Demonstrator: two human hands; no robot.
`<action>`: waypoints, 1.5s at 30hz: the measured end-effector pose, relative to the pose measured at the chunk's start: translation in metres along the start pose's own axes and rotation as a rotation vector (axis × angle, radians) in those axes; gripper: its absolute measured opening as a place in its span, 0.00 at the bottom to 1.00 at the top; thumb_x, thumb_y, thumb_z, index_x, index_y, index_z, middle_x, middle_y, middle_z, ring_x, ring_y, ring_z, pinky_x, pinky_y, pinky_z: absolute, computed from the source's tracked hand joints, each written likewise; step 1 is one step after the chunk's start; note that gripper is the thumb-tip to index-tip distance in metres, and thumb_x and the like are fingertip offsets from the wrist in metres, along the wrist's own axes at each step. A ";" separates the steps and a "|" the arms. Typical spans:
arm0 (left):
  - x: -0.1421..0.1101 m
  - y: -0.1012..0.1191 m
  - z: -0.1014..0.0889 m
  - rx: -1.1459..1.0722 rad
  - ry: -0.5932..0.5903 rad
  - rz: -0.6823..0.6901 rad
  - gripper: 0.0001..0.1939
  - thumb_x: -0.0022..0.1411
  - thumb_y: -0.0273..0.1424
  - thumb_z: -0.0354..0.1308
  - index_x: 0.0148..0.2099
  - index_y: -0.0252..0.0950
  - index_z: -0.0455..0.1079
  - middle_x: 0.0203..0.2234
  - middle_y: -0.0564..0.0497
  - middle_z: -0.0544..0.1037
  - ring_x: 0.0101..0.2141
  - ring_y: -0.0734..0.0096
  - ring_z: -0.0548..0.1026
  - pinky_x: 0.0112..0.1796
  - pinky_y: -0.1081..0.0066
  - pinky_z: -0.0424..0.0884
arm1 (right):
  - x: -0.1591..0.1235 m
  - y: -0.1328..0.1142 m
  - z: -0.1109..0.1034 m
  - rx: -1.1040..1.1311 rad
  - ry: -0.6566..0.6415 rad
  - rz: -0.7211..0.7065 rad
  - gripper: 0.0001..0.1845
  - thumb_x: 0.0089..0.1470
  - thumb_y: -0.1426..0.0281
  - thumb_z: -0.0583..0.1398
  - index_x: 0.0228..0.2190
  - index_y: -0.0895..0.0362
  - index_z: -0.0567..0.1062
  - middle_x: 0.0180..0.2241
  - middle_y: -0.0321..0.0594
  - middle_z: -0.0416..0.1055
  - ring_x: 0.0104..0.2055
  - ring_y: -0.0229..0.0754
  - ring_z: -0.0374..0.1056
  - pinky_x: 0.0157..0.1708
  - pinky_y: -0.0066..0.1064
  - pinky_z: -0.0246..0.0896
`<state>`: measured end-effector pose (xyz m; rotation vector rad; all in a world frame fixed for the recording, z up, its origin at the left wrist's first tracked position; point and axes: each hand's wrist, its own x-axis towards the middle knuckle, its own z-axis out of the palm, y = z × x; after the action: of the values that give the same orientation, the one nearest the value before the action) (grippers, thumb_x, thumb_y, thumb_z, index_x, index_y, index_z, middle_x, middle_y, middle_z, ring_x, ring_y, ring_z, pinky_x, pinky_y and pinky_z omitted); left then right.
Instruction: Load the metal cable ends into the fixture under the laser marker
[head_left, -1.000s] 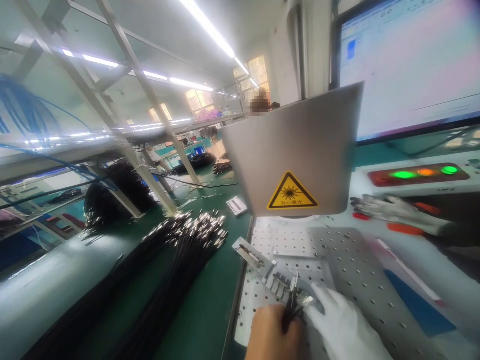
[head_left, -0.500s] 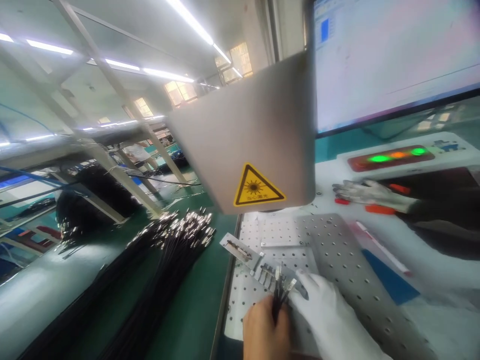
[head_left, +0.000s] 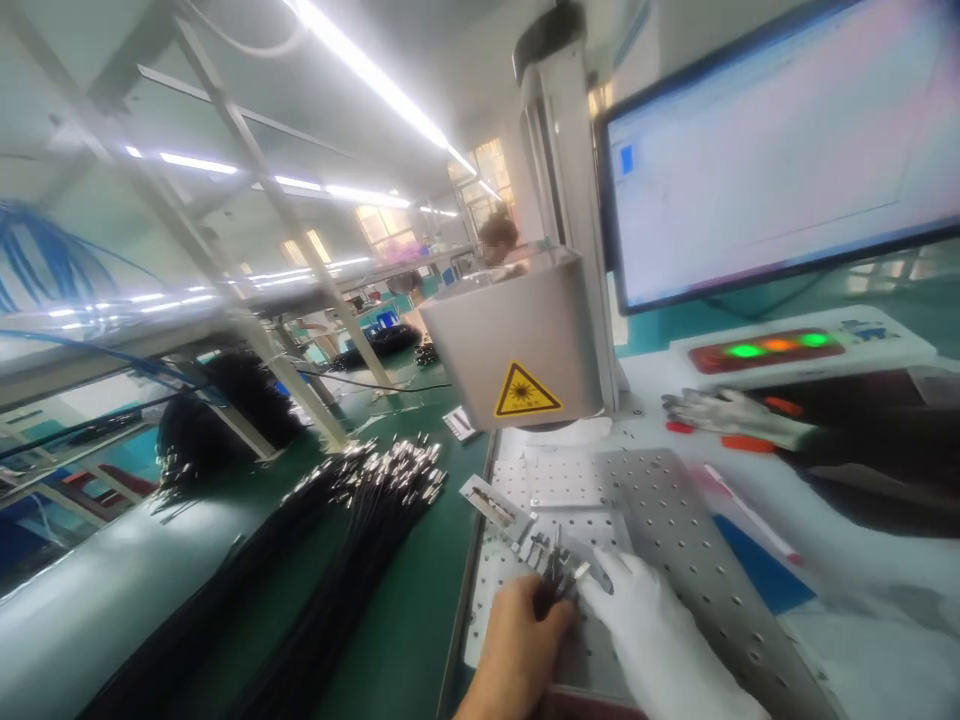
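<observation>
Black cable pile [head_left: 330,560] on green worktop [head_left: 420,620], blurred and cut off btm-left; bare left hand [head_left: 517,645] w/ grip clenched on thin cables [head_left: 553,580] over perforated plate [head_left: 675,530]; gloved right hand [head_left: 660,650] touches them, its grip unclear, wrist cut off.

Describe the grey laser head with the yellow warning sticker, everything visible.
The laser head is a boxy housing in matte grey, metal by the look of it, hanging above the perforated plate without touching it. A yellow triangular warning sticker with a black starburst sits low on its front face. It is mounted on a pale upright column at its right rear side. A round, pale part shows just beneath it; detail there is blurred. Neither hand touches it.
</observation>
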<state>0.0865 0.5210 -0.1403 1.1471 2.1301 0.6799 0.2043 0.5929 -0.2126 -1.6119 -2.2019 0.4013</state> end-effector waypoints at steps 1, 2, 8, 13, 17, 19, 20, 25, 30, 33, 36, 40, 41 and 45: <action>0.001 -0.003 -0.005 -0.029 0.024 0.020 0.10 0.56 0.30 0.55 0.24 0.38 0.58 0.20 0.57 0.65 0.27 0.72 0.63 0.29 0.71 0.54 | -0.001 -0.001 0.001 -0.003 0.019 0.003 0.21 0.61 0.67 0.50 0.48 0.50 0.78 0.46 0.44 0.74 0.41 0.47 0.72 0.37 0.33 0.69; 0.002 -0.006 -0.009 -0.072 0.032 0.032 0.11 0.56 0.31 0.56 0.24 0.38 0.58 0.20 0.57 0.64 0.26 0.73 0.62 0.29 0.71 0.54 | -0.001 -0.002 0.003 -0.007 0.030 0.003 0.21 0.61 0.67 0.49 0.47 0.50 0.78 0.47 0.43 0.74 0.41 0.47 0.72 0.37 0.33 0.69; 0.004 -0.005 -0.013 -0.184 0.075 -0.015 0.10 0.57 0.28 0.53 0.25 0.38 0.58 0.20 0.57 0.64 0.26 0.73 0.63 0.29 0.71 0.55 | -0.001 0.012 0.019 -0.084 0.003 -0.153 0.21 0.62 0.71 0.49 0.45 0.47 0.79 0.47 0.41 0.74 0.40 0.46 0.73 0.39 0.35 0.69; 0.000 0.007 0.001 -0.001 0.205 -0.025 0.13 0.54 0.24 0.54 0.23 0.39 0.54 0.20 0.57 0.63 0.27 0.73 0.63 0.30 0.71 0.53 | -0.001 0.028 0.034 -0.190 -0.031 -0.317 0.20 0.57 0.76 0.53 0.43 0.47 0.80 0.50 0.41 0.73 0.45 0.49 0.71 0.44 0.37 0.68; 0.002 0.004 0.010 0.088 0.225 -0.010 0.12 0.53 0.27 0.55 0.24 0.40 0.53 0.19 0.56 0.62 0.26 0.70 0.63 0.30 0.70 0.52 | 0.000 0.026 0.037 -0.207 -0.046 -0.295 0.21 0.59 0.76 0.51 0.43 0.48 0.80 0.50 0.41 0.73 0.42 0.46 0.73 0.41 0.35 0.69; 0.003 0.001 0.013 0.168 0.230 -0.005 0.13 0.53 0.28 0.55 0.23 0.40 0.52 0.18 0.56 0.62 0.26 0.69 0.64 0.30 0.69 0.51 | -0.001 0.019 0.036 -0.177 -0.037 -0.245 0.21 0.61 0.74 0.49 0.44 0.50 0.80 0.49 0.43 0.73 0.40 0.46 0.73 0.39 0.35 0.69; 0.003 0.001 0.014 0.204 0.227 -0.007 0.13 0.53 0.28 0.54 0.23 0.40 0.52 0.18 0.55 0.62 0.26 0.69 0.64 0.30 0.68 0.51 | -0.001 0.015 0.034 -0.154 -0.017 -0.202 0.21 0.62 0.73 0.49 0.44 0.51 0.80 0.48 0.44 0.74 0.40 0.46 0.73 0.38 0.35 0.70; 0.003 0.005 0.015 0.324 0.205 -0.036 0.12 0.53 0.28 0.53 0.23 0.40 0.52 0.21 0.52 0.67 0.28 0.65 0.67 0.30 0.67 0.51 | -0.004 0.003 0.024 -0.091 0.076 -0.077 0.20 0.62 0.71 0.49 0.45 0.54 0.79 0.44 0.45 0.76 0.37 0.46 0.73 0.37 0.35 0.71; 0.005 0.005 0.015 0.297 0.212 -0.033 0.12 0.52 0.27 0.54 0.23 0.40 0.52 0.21 0.52 0.66 0.29 0.67 0.66 0.31 0.67 0.53 | -0.003 0.003 0.013 -0.064 0.068 -0.131 0.18 0.61 0.70 0.51 0.43 0.48 0.80 0.41 0.42 0.76 0.35 0.45 0.73 0.35 0.32 0.70; 0.007 0.004 0.015 0.221 0.195 -0.052 0.13 0.51 0.27 0.55 0.22 0.40 0.52 0.20 0.54 0.64 0.27 0.68 0.65 0.30 0.68 0.53 | -0.001 0.000 0.004 -0.113 0.073 -0.114 0.17 0.61 0.69 0.52 0.42 0.49 0.80 0.38 0.43 0.76 0.34 0.46 0.73 0.34 0.34 0.70; 0.009 0.004 0.015 0.184 0.195 -0.063 0.14 0.51 0.26 0.55 0.21 0.40 0.52 0.19 0.56 0.61 0.27 0.70 0.64 0.30 0.69 0.52 | 0.001 -0.004 -0.002 -0.157 0.023 -0.158 0.16 0.60 0.70 0.54 0.41 0.49 0.81 0.40 0.45 0.76 0.36 0.48 0.73 0.36 0.36 0.69; 0.007 0.008 0.009 0.116 0.169 -0.056 0.12 0.50 0.25 0.55 0.21 0.39 0.54 0.19 0.56 0.61 0.27 0.70 0.64 0.30 0.69 0.52 | 0.002 -0.003 -0.002 -0.138 -0.072 -0.171 0.17 0.56 0.74 0.57 0.42 0.44 0.80 0.44 0.42 0.75 0.41 0.48 0.72 0.39 0.36 0.69; 0.006 0.009 0.007 0.094 0.151 -0.055 0.11 0.49 0.25 0.55 0.21 0.39 0.54 0.19 0.56 0.60 0.28 0.71 0.63 0.29 0.70 0.52 | 0.002 -0.003 0.000 -0.146 -0.058 -0.153 0.16 0.57 0.73 0.56 0.42 0.46 0.80 0.43 0.43 0.75 0.40 0.48 0.72 0.39 0.36 0.69; 0.004 0.004 -0.001 -0.012 0.109 -0.044 0.08 0.47 0.29 0.57 0.22 0.37 0.61 0.18 0.57 0.59 0.27 0.72 0.61 0.28 0.71 0.52 | 0.002 -0.001 0.008 -0.182 0.039 -0.131 0.19 0.62 0.68 0.50 0.44 0.49 0.79 0.38 0.44 0.76 0.36 0.47 0.73 0.36 0.35 0.69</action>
<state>0.0867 0.5261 -0.1376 1.0754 2.2317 0.7497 0.1994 0.5950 -0.2191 -1.5377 -2.3555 0.1345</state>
